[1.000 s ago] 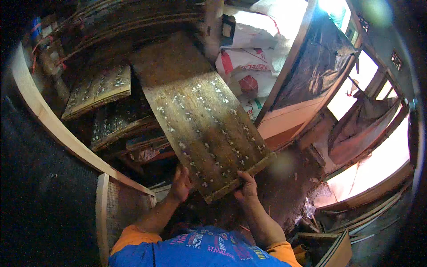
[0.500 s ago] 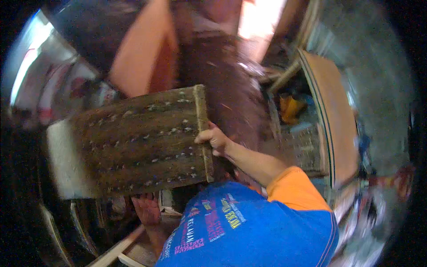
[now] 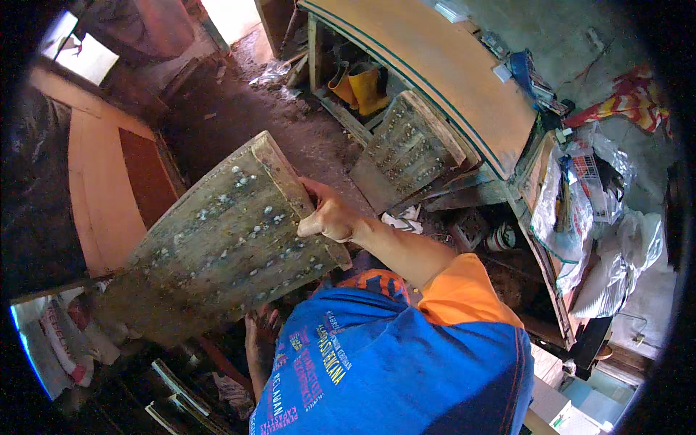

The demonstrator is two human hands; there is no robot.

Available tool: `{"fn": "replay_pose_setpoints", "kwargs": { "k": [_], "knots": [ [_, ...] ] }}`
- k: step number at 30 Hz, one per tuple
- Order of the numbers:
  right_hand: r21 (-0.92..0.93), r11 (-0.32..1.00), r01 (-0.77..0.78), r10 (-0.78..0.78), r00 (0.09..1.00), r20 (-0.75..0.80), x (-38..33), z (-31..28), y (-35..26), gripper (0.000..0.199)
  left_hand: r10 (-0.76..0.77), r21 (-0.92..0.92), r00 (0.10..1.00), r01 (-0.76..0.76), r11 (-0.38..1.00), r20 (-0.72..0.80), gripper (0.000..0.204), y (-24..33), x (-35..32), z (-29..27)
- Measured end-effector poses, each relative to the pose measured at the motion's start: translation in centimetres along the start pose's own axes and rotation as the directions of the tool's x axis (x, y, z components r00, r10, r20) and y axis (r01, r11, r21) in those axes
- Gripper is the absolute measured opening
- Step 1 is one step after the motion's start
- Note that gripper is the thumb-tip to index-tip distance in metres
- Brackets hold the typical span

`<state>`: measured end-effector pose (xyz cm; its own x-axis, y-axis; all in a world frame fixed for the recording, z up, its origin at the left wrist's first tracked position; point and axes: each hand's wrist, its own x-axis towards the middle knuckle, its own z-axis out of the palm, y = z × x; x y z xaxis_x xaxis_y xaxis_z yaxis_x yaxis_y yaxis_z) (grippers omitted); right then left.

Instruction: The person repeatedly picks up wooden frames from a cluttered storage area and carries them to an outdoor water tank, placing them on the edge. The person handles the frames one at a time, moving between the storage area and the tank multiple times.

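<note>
A worn wooden board (image 3: pixel 217 239), dotted with rows of whitish specks, hangs in the air in front of the person, slanting from upper right to lower left; its far end runs into shadow. A wooden batten (image 3: pixel 279 170) crosses its near end. The right hand (image 3: pixel 328 214) grasps the board there, thumb over the batten and fingers wrapped behind it. The left hand (image 3: pixel 262 326) is at the lower long edge, fingers partly spread; I cannot tell whether it grips the board or only steadies it from beneath.

As far as this view shows, the handling looks partway through: the board is lifted clear and in hand, but not set down. A second board (image 3: pixel 409 156) of the same kind, also speckled and battened, already leans at the front of the tan tabletop (image 3: pixel 449 65), so one such piece seems placed. How many are left cannot be told; the pale wooden edges (image 3: pixel 177 388) at lower left may belong to more boards, though the gloom hides them.

Farther out, yellow rubber boots (image 3: pixel 362 87) stand beneath the tabletop, and clear plastic bags (image 3: pixel 565 210) hang at its right end. Bare dark floor (image 3: pixel 232 116) stretches beyond the held board, with a peach panel (image 3: pixel 109 196) to the left and white sacks (image 3: pixel 61 333) below that.
</note>
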<state>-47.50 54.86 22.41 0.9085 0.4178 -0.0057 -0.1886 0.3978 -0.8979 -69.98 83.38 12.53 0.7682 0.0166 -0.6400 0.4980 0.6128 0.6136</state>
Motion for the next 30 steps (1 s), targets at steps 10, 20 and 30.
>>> {"fn": "replay_pose_setpoints", "kwargs": {
  "k": [10, 20, 30],
  "knots": [
    [-0.899, 0.349, -0.266, -0.178, 0.923, -0.342, 2.8, -6.0, -0.9, 0.054, 0.02, 0.621, 0.97, 0.139, 0.772, -0.242, 0.06, -1.8, 1.1, -2.3],
    [-0.758, 0.122, -0.641, -0.045, 0.759, -0.649, 9.5, -22.0, -2.5, 0.053, -0.002, 0.397, 0.837, 0.262, 0.88, -0.548, 0.055, -16.8, -3.4, -14.9],
    [-0.708, 0.028, -0.705, -0.093, 0.704, -0.704, 9.6, -30.3, 0.9, 0.05, 0.044, 0.426, 0.834, 0.235, 0.874, -0.55, 0.053, -16.9, -4.1, -15.5]
  ]
}}
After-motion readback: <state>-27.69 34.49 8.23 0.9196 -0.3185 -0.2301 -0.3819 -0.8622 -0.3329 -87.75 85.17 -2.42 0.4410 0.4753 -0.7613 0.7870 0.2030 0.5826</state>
